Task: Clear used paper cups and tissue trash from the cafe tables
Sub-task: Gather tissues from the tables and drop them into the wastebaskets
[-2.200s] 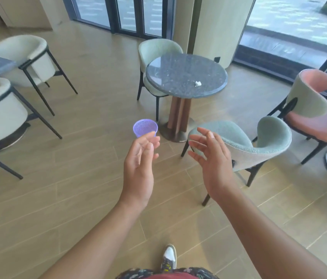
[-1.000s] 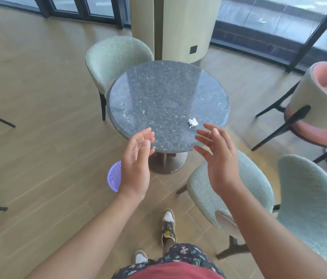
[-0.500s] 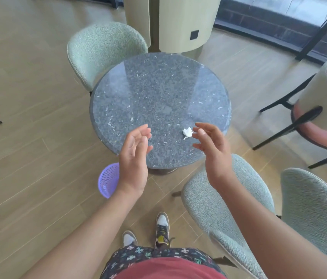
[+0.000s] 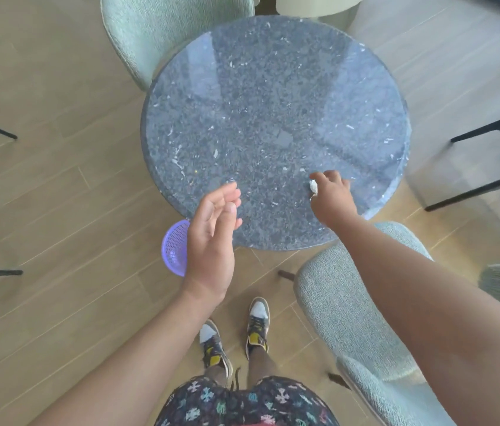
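The purple basket (image 4: 173,248) is sitting on the floor (image 4: 42,186) by the bench (image 4: 273,103), half hidden behind the left hand (image 4: 212,241), its fingers loosely apart; the right hand (image 4: 332,198) is clamping its fingers on the tissue (image 4: 313,187) over the bench

Round speckled grey stone table (image 4: 273,103); crumpled white tissue (image 4: 313,187) on its top toward the near right edge; wood-plank floor (image 4: 42,179) bears a purple mesh basket (image 4: 175,247) below the table's near left edge.

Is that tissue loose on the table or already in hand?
In hand: the right hand curls its fingers round the white tissue, low over the round table. Whether it is lifted clear of the surface, cannot tell.
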